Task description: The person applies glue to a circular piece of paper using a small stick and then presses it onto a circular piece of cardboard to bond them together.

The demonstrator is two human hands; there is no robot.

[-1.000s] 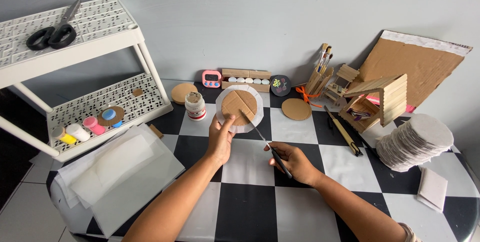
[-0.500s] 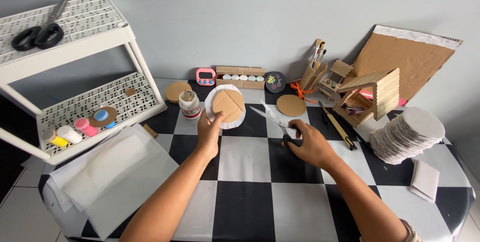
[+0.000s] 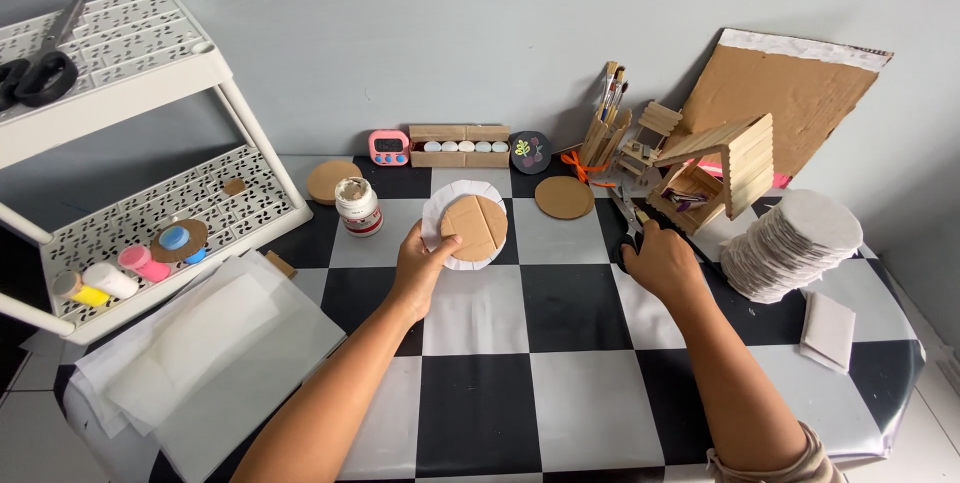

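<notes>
Checkered black-and-white counter (image 3: pixel 560 343) is set against a grey wall. Since the earlier frame, the right hand (image 3: pixel 660 261) has been moved right, closed on a black tool (image 3: pixel 630 215); the white plate (image 3: pixel 464 224) with cardboard pieces, at centre, stays pinched by the left hand (image 3: pixel 420 268). A white jar (image 3: pixel 357 206) stands beside it.

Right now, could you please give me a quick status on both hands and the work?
Left hand holds paper plate with cardboard disc. Right hand on a dark tool beside stick house. Glue jar close by.
</notes>
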